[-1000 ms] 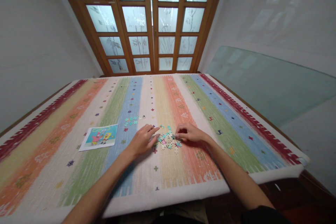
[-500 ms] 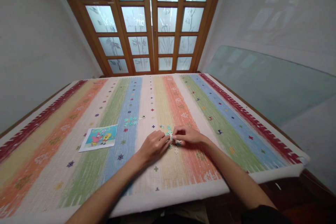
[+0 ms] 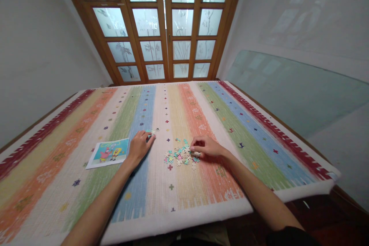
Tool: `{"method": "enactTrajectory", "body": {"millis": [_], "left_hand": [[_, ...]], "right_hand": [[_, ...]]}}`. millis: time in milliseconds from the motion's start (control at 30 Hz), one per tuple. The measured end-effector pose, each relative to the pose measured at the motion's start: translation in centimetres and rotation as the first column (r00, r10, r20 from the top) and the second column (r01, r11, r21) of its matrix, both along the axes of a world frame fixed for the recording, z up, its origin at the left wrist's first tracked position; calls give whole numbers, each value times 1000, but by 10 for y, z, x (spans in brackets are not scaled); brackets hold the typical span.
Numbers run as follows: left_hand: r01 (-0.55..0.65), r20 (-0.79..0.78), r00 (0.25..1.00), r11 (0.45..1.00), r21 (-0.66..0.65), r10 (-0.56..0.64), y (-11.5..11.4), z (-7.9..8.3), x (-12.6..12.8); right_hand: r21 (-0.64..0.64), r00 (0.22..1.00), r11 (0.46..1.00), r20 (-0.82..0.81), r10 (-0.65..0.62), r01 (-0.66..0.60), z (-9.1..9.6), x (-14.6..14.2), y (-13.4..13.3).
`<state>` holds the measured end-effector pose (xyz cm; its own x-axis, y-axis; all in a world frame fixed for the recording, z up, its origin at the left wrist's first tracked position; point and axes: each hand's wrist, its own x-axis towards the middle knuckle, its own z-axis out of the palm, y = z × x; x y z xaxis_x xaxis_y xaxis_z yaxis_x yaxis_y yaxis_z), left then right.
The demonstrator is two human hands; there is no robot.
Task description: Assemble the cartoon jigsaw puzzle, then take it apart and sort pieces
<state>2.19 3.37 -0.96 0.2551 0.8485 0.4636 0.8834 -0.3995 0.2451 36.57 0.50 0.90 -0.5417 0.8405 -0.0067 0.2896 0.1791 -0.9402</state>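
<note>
My left hand (image 3: 140,147) is over the blue stripe, just right of the printed picture. Its fingers are closed together at a small group of turquoise puzzle pieces (image 3: 148,131), which it mostly covers. A puzzle piece (image 3: 152,136) shows at its fingertips. My right hand (image 3: 206,147) rests at the right edge of a loose pile of puzzle pieces (image 3: 179,156), thumb and fingers pinched. What lies between those fingertips is too small to make out. The pile is mixed: turquoise, pink, yellow and pale pieces.
A printed cartoon picture (image 3: 108,153) lies flat to the left of my left hand. A striped cloth (image 3: 161,184) covers the wide table. Beyond it stand wooden doors with glass panes (image 3: 181,50). A glass sheet (image 3: 276,88) leans on the right wall.
My left hand has moved left from the pile to the turquoise group, uncovering the pile and covering most of that group. My right hand has hardly moved.
</note>
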Motion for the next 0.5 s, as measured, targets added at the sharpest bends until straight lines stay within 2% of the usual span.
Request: {"method": "enactTrajectory", "body": {"millis": [300,500], "left_hand": [[-22,-4,1000,999,-24,22,2,-10,-3],[-42,-15,999,999,-18,42,-1,-11,-4]], "right_hand": [[143,981,987,191,45,-74,1,16,5],[203,945,959,299,131,-197,-3,21,8]]}}
